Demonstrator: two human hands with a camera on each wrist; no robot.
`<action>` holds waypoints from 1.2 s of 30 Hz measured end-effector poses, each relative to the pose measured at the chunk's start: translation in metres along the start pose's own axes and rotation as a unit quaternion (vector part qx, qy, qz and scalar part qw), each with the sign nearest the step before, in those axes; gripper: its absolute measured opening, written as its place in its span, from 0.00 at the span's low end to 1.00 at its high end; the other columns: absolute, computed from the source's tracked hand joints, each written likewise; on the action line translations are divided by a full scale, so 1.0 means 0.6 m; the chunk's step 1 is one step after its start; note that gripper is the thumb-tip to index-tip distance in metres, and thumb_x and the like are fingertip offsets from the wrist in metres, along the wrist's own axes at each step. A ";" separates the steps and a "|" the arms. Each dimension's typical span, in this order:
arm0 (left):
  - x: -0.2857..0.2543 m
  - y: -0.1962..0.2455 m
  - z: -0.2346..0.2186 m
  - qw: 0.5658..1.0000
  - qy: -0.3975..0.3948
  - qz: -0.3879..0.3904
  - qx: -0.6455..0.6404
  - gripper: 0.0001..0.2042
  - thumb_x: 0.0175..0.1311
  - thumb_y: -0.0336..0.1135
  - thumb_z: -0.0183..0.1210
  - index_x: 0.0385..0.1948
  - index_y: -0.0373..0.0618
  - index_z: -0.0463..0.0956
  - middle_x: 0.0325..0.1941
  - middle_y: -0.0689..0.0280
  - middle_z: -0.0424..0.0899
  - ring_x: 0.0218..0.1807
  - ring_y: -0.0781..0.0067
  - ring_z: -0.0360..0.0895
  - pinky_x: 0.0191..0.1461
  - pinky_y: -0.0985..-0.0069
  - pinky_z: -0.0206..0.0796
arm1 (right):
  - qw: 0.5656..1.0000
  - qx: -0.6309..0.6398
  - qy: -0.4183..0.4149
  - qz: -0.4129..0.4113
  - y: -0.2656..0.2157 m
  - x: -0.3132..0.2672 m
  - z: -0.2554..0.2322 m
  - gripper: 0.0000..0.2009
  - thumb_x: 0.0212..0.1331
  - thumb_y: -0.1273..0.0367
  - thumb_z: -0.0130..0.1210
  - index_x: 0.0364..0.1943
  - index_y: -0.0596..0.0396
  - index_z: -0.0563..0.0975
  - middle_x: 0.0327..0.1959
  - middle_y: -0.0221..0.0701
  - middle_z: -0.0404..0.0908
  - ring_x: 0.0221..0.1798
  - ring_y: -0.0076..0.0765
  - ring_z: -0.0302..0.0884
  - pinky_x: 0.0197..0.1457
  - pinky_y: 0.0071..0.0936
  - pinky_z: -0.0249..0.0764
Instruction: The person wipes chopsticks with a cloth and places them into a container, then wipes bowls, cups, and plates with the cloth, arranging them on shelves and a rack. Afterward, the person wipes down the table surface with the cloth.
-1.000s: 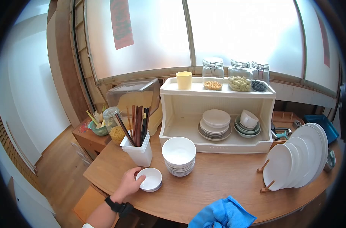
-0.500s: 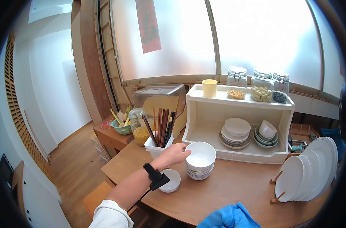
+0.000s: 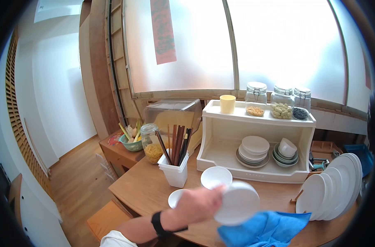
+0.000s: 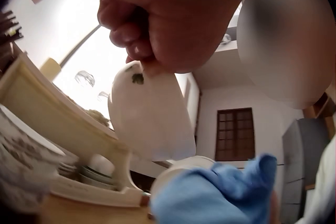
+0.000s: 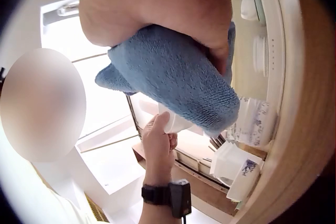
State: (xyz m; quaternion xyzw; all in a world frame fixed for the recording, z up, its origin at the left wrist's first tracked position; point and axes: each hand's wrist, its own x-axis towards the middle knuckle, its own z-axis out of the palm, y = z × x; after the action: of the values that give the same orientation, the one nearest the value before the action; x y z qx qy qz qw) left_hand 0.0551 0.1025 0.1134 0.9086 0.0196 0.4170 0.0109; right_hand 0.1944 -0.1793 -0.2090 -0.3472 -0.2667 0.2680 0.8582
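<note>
My left hand pinches the rim of a white bowl, holding it tilted above the front of the table. In the left wrist view that bowl shows a small dark green mark near the fingers. Close beside it is a blue cloth, overlapped by the bowl in the head view. The right wrist view shows my right hand gripping this cloth, which hides most of the fingers. A stack of white bowls stands behind my left hand. One single bowl sits left of the stack, partly covered by the hand.
A white holder with chopsticks stands behind the single bowl. At the back, a cream shelf carries plates, bowls, glass jars and a yellow cup. Upright plates fill a wooden rack on the right.
My left hand let go of the single bowl, reached to the stack, took its top bowl and brought it right and forward to the cloth. The cloth has risen further into view.
</note>
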 end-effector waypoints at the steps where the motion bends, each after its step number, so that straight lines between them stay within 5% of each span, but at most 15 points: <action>1: -0.018 0.030 0.000 0.996 -0.071 0.014 -0.045 0.19 0.57 0.34 0.60 0.52 0.43 0.73 0.29 0.60 0.81 0.29 0.62 0.81 0.27 0.69 0.71 | 0.993 -0.072 0.081 -0.037 -0.048 0.017 0.101 0.27 0.65 0.58 0.51 0.60 0.65 0.64 0.48 0.41 0.79 0.53 0.45 0.74 0.60 0.45 0.68; 4: -0.059 0.097 -0.018 0.970 -0.197 0.056 -0.128 0.15 0.58 0.33 0.54 0.46 0.38 0.75 0.44 0.56 0.77 0.45 0.55 0.76 0.51 0.71 0.68 | 0.993 -0.095 0.057 -0.037 -0.091 0.047 0.155 0.27 0.64 0.58 0.52 0.59 0.64 0.64 0.48 0.41 0.79 0.53 0.45 0.75 0.60 0.45 0.68; 6: -0.060 0.108 -0.023 0.978 -0.145 0.091 -0.119 0.13 0.55 0.35 0.58 0.41 0.41 0.77 0.45 0.54 0.74 0.46 0.53 0.73 0.50 0.67 0.67 | 0.992 -0.113 0.037 -0.039 -0.119 0.066 0.193 0.27 0.63 0.58 0.52 0.59 0.64 0.65 0.48 0.41 0.79 0.53 0.44 0.75 0.60 0.44 0.68; 8: -0.053 0.126 -0.023 0.961 -0.004 0.044 -0.273 0.16 0.53 0.35 0.61 0.44 0.42 0.75 0.51 0.49 0.71 0.53 0.50 0.70 0.55 0.62 0.64 | 0.991 -0.129 0.020 -0.038 -0.140 0.079 0.228 0.27 0.62 0.59 0.53 0.59 0.64 0.65 0.48 0.41 0.78 0.53 0.44 0.75 0.60 0.44 0.68; 10: -0.098 0.155 0.007 0.865 -0.060 -0.071 -0.493 0.24 0.50 0.31 0.63 0.52 0.43 0.69 0.59 0.44 0.66 0.59 0.44 0.66 0.61 0.58 0.59 | 0.989 -0.142 0.006 -0.038 -0.158 0.088 0.260 0.27 0.61 0.59 0.54 0.58 0.63 0.66 0.49 0.40 0.78 0.53 0.44 0.75 0.59 0.43 0.68; 13: -0.139 0.184 0.016 0.900 -0.012 -0.017 -0.436 0.30 0.45 0.27 0.63 0.56 0.46 0.69 0.64 0.40 0.63 0.63 0.38 0.64 0.64 0.51 0.56 | 0.985 -0.168 -0.015 -0.042 -0.184 0.109 0.301 0.27 0.59 0.60 0.55 0.58 0.63 0.66 0.49 0.40 0.78 0.52 0.43 0.75 0.59 0.43 0.69; 16: -0.142 0.188 0.010 0.898 0.057 0.043 -0.435 0.24 0.49 0.32 0.62 0.53 0.47 0.72 0.63 0.40 0.64 0.61 0.31 0.64 0.61 0.48 0.60 | 0.979 -0.194 -0.037 -0.040 -0.212 0.122 0.339 0.27 0.57 0.60 0.56 0.57 0.62 0.67 0.49 0.40 0.78 0.52 0.43 0.75 0.59 0.42 0.69; 23: -0.146 0.164 0.017 0.907 0.071 0.147 -0.389 0.23 0.53 0.35 0.61 0.53 0.45 0.71 0.61 0.41 0.65 0.60 0.31 0.66 0.59 0.47 0.63 | 0.962 -0.255 -0.084 -0.049 -0.274 0.143 0.416 0.27 0.54 0.61 0.58 0.56 0.61 0.69 0.50 0.40 0.78 0.52 0.42 0.76 0.58 0.40 0.69; 26: -0.161 0.166 0.021 0.912 0.099 0.064 -0.394 0.24 0.55 0.35 0.60 0.56 0.43 0.68 0.61 0.42 0.65 0.60 0.33 0.66 0.60 0.48 0.62 | 0.953 -0.282 -0.100 -0.056 -0.297 0.150 0.439 0.27 0.52 0.62 0.59 0.55 0.60 0.70 0.50 0.40 0.78 0.52 0.42 0.76 0.58 0.40 0.69; 28: -0.162 0.169 0.002 0.920 0.007 -0.020 -0.391 0.24 0.56 0.33 0.60 0.56 0.41 0.66 0.60 0.42 0.66 0.60 0.35 0.67 0.61 0.49 0.61 | 0.945 -0.302 -0.112 -0.057 -0.312 0.152 0.452 0.27 0.51 0.62 0.59 0.55 0.60 0.70 0.51 0.40 0.78 0.52 0.41 0.76 0.58 0.39 0.69; 36: -0.177 0.188 0.025 0.908 0.164 0.023 -0.385 0.25 0.55 0.31 0.63 0.55 0.38 0.66 0.55 0.43 0.69 0.55 0.40 0.71 0.59 0.51 0.61 | 0.910 -0.374 -0.165 -0.072 -0.360 0.156 0.496 0.27 0.47 0.63 0.62 0.53 0.58 0.72 0.52 0.39 0.78 0.52 0.40 0.76 0.57 0.37 0.69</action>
State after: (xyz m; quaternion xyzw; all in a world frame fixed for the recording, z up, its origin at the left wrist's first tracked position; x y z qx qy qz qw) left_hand 0.0003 -0.0148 0.0270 0.7528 -0.1613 0.5358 0.3467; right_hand 0.1291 -0.1168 0.1598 -0.5737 -0.5094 0.1393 0.6260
